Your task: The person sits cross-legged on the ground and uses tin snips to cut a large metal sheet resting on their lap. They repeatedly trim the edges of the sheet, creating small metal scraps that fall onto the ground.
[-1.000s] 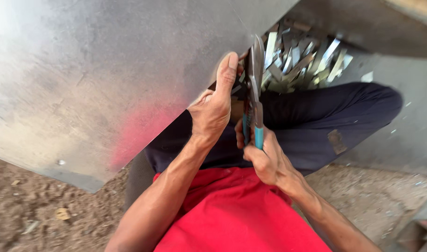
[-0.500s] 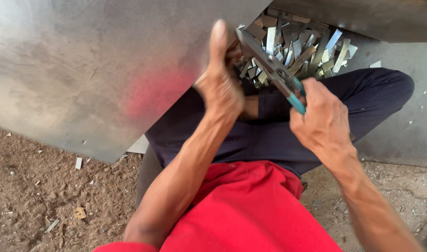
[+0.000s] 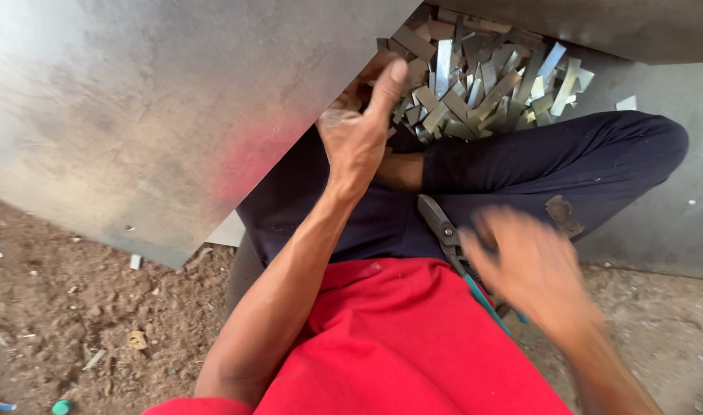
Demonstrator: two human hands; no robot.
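Looking down from your head, your left hand pinches the edge of the large metal sheet, thumb up. Your blurred right hand grips the teal-handled snips over your lap, near the cut strips.

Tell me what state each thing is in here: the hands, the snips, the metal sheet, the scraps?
Left hand: gripping the sheet's edge.
Right hand: blurred, on the snips' handles.
Tin snips: blades shut, resting on the lap.
Metal sheet: tilted, held up.
Metal strips: cut, piled loosely.
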